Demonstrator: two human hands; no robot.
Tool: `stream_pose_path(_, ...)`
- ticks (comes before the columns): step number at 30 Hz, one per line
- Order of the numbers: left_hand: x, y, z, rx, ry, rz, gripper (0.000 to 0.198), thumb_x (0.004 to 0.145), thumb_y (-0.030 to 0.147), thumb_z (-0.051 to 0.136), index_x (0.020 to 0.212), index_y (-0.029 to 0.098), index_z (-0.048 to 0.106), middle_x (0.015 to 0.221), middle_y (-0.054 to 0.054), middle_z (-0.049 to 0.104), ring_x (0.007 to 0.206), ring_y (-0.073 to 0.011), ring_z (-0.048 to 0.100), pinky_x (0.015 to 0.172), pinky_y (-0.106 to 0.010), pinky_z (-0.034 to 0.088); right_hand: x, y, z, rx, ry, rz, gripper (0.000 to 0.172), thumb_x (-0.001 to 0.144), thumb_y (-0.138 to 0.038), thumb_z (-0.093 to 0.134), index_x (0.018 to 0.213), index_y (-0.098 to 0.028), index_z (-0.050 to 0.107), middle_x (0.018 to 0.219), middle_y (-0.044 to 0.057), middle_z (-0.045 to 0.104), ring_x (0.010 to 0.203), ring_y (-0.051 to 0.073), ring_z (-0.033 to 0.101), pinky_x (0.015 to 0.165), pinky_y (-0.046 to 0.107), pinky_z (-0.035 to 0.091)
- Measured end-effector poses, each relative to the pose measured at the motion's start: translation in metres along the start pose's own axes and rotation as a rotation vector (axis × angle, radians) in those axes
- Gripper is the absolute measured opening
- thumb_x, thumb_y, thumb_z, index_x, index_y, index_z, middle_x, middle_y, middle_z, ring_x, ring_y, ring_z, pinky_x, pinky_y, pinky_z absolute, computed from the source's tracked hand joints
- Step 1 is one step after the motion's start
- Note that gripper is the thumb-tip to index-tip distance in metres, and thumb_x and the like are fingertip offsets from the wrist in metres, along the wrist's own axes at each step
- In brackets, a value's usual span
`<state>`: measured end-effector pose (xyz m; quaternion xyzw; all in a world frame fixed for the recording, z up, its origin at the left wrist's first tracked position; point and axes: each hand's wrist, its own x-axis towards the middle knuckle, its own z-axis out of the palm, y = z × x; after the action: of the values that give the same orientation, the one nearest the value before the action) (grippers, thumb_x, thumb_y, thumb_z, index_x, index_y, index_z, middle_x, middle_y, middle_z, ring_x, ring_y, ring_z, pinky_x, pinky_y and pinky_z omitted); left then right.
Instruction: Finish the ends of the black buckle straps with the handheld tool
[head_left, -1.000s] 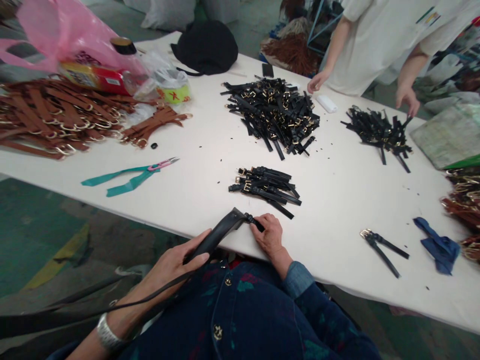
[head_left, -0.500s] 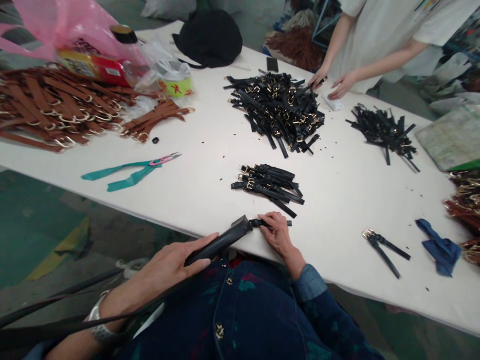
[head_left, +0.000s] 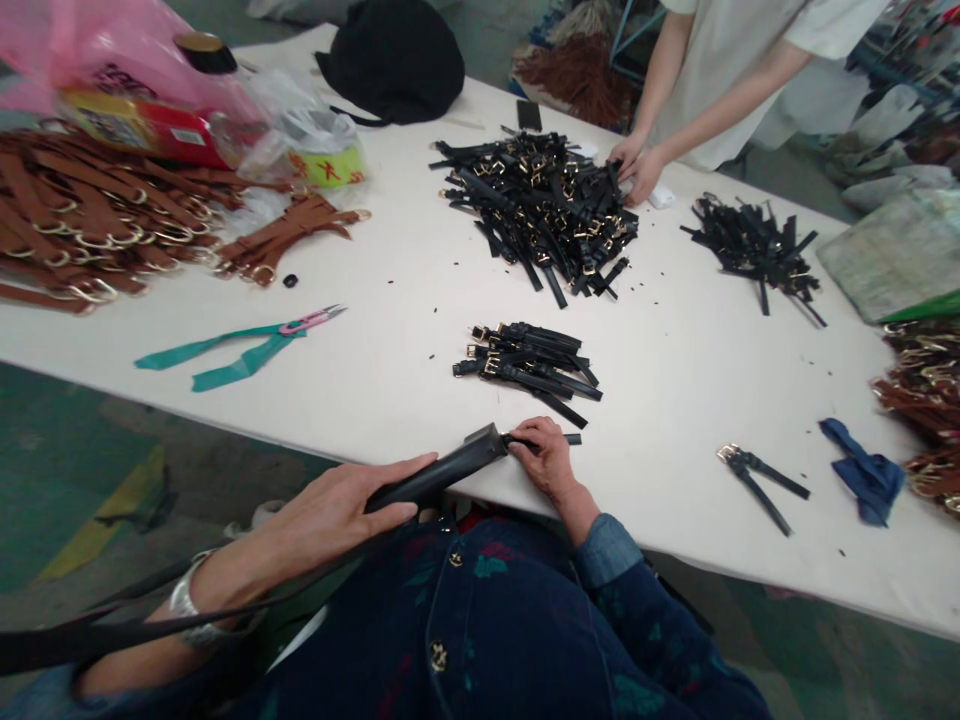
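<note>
A: What has changed since a second ago?

B: The right hand (head_left: 547,462) has slid a little further onto the white table (head_left: 390,390), and the small black strap (head_left: 551,440) under its fingers now lies flat with its free end poking out to the right. Across the table, the other person's hands (head_left: 636,165) have come together at the far edge of the big black strap heap (head_left: 544,205).

A: And the left hand?

B: The left hand (head_left: 341,510) is closed around the handle of a black tool (head_left: 442,475), below the near table edge, over the lap.

A: Is the right hand gripping?

B: Its fingers are curled down, pinching the strap against the tabletop just inside the near edge.

A: Which way does the tool point?

B: Its long axis runs from lower left up to the right, its tip at the table edge touching the strap's left end. The strap itself lies roughly left to right, along the edge.

A: Room to move?

B: Bare table lies to the right, as far as the lone buckled strap (head_left: 761,480). Ahead, the small bundle of black straps (head_left: 529,365) sits near. To the left it is bare as far as the teal-handled scissors (head_left: 240,345).
</note>
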<state>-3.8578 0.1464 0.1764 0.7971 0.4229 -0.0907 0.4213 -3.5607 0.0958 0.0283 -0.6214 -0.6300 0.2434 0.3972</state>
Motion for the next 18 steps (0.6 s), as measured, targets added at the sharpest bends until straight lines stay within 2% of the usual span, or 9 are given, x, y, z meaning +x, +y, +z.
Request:
stream_pose_path(3, 0.002, 0.004, -0.003, 0.007, -0.028, 0.01, 0.062, 0.089, 0.059, 0.048, 0.145, 0.032, 0.045, 0.1, 0.001, 0.078, 0.085, -0.028, 0.073, 0.093, -0.034, 0.048, 0.001, 0.002, 0.0, 0.032, 0.005, -0.003, 0.01, 0.084, -0.023, 0.066, 0.086, -0.024, 0.076, 0.088, 0.005, 0.07, 0.09, 0.021, 0.06, 0.085, 0.04, 0.044)
stream_pose_path(9, 0.009, 0.016, -0.008, 0.03, -0.004, 0.043, 0.058, 0.089, 0.053, 0.053, 0.144, 0.035, 0.046, 0.118, 0.001, 0.073, 0.092, -0.0273, 0.072, 0.092, -0.033, 0.048, 0.003, 0.005, -0.001, 0.02, -0.007, 0.014, 0.012, 0.082, -0.019, 0.065, 0.085, -0.024, 0.076, 0.087, 0.005, 0.071, 0.089, 0.021, 0.061, 0.084, 0.04, 0.046)
stream_pose_path(15, 0.006, 0.002, -0.005, -0.036, -0.032, 0.039, 0.061, 0.089, 0.057, 0.052, 0.145, 0.035, 0.044, 0.13, 0.0, 0.067, 0.107, -0.0293, 0.067, 0.097, -0.034, 0.046, 0.004, 0.005, -0.002, 0.017, -0.013, -0.011, 0.012, 0.084, -0.021, 0.064, 0.086, -0.024, 0.076, 0.086, 0.005, 0.071, 0.087, 0.021, 0.061, 0.08, 0.038, 0.049)
stream_pose_path(18, 0.007, 0.003, -0.007, -0.015, -0.021, 0.037, 0.059, 0.088, 0.056, 0.054, 0.144, 0.036, 0.045, 0.131, 0.001, 0.066, 0.108, -0.0296, 0.067, 0.096, -0.034, 0.047, 0.004, 0.006, -0.002, 0.011, -0.015, -0.001, 0.013, 0.084, -0.023, 0.063, 0.086, -0.025, 0.076, 0.086, 0.005, 0.071, 0.086, 0.02, 0.061, 0.08, 0.037, 0.049)
